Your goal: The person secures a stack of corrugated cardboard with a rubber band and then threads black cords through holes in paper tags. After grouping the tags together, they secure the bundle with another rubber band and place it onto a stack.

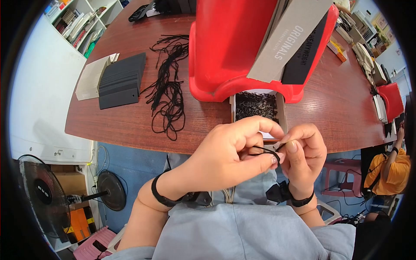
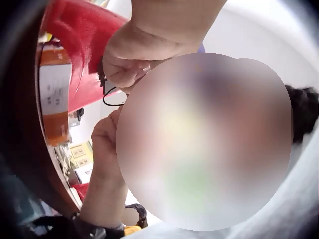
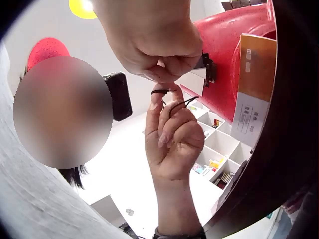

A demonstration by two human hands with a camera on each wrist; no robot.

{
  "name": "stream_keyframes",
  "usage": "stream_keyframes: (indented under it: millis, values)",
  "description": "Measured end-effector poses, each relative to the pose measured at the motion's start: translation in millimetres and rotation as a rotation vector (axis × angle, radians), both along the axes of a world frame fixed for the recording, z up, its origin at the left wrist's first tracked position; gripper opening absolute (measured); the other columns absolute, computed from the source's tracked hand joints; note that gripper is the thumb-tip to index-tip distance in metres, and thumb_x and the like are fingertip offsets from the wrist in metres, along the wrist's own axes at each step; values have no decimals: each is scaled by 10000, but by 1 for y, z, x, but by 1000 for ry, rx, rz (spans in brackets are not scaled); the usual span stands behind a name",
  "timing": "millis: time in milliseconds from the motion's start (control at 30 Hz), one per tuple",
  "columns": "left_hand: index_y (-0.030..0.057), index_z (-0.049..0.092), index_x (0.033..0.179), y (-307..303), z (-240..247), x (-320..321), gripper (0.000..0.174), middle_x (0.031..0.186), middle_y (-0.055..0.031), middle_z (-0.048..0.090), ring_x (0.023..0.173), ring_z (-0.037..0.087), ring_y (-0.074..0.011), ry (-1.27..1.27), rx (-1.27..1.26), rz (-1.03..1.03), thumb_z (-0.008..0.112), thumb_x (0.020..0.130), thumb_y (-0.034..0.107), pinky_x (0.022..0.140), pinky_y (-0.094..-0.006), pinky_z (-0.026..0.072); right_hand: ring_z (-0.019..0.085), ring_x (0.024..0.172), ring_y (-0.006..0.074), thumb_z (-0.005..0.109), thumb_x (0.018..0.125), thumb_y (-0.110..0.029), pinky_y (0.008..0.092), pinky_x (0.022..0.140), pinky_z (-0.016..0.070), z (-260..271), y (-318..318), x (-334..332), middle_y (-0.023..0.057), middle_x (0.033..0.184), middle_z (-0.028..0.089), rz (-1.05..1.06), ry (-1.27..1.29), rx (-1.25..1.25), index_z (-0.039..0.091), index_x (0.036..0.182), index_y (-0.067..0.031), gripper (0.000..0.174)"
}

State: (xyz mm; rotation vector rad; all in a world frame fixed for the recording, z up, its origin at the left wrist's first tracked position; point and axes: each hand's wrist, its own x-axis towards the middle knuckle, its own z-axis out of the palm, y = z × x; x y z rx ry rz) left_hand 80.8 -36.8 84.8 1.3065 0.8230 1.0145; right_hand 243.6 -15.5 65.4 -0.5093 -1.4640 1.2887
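Observation:
A thin black cord runs between the two hands, held in front of the table edge in the head view. The left hand pinches it between thumb and fingers, and a loop of cord lies around its fingers in the right wrist view. The right hand pinches the cord close beside the left fingertips. Behind the hands, a small box of black cords sits under the red stool's arched edge. Where exactly the cord crosses itself is hidden by the fingers.
Loose black cords lie left of the stool, beside a fanned stack of dark cards and pale cards. Grey and black tags lean on the stool. A fan stands at lower left; a person in orange is at right.

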Motion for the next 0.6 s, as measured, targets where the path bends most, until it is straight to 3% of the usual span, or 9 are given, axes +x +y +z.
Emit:
stream_keyframes:
  millis: [33,133,300,467,567,600]
  values:
    - [-38,502,1001,1,4,0,218,791,-89,613,735,582,-105,-138,-168,-39,537,786,-53,637,-192,450,545,597,81,462,855,12,204,555,478,1,0,-2,77,689,566,70,96,-83,469,894,54,58]
    - [-40,514,961,5,-4,-1,193,793,-92,613,733,574,-95,-355,-258,-118,553,772,-51,632,-185,445,531,576,80,473,846,18,214,503,483,5,0,-3,82,686,550,181,191,-211,476,886,62,60]
    - [-26,538,883,9,-3,-4,140,792,-78,614,673,540,-59,-398,-370,-213,571,750,-53,557,-164,397,523,544,68,491,840,-7,192,426,436,9,1,-1,69,659,536,270,194,-385,494,860,60,70]
    - [-11,560,859,12,-5,-9,122,741,-47,603,513,441,-11,-324,-486,-256,569,743,-48,432,-150,287,448,447,37,487,860,-73,144,362,280,10,4,1,32,583,510,349,143,-489,508,855,32,108]
    - [-9,567,862,11,-12,-7,112,684,-18,580,439,353,2,-446,-526,-215,557,754,-37,390,-155,227,429,442,31,489,860,-78,143,361,265,9,7,-1,28,582,510,317,172,-488,510,854,25,106]
    - [-10,574,893,10,-14,-5,131,668,2,563,441,341,8,-460,-514,-206,588,768,29,386,-153,216,429,442,31,489,860,-78,143,361,265,9,7,-1,28,582,510,316,173,-488,510,854,25,106]
